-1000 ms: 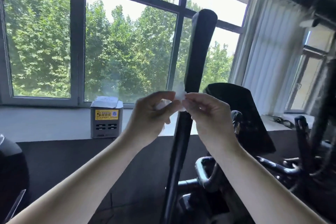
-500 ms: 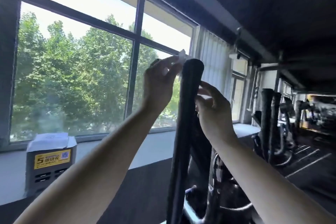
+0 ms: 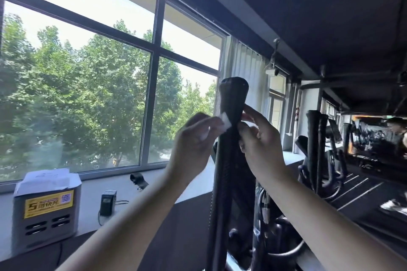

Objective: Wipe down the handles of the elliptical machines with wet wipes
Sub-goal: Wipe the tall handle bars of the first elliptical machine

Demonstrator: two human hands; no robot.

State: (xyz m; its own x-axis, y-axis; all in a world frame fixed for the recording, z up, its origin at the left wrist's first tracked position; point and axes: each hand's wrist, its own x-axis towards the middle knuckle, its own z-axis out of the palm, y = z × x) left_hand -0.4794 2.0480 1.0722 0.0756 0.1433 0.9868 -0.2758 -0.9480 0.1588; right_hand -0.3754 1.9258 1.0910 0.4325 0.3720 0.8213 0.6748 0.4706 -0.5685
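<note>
Head camera view, looking up along a tall black elliptical handle that rises upright through the middle of the picture, its rounded top flaring slightly against a bright window. Two bare forearms reach up from the bottom edge, one on each side of the handle. The left hand is on the handle's left side, its thumb and fingers pinching a small white wet wipe, which is pressed against the left edge of the handle a little below the top. The right hand is on the handle's right side, fingers curled with the tips touching the handle at about the same height; whether it also holds part of the wipe cannot be told. On the pale windowsill to the lower left stands a grey box with a yellow label, and near it a small dark device with a thin cord. Green trees fill the window. To the right, a row of other black machine handles recedes into a dim room.
</note>
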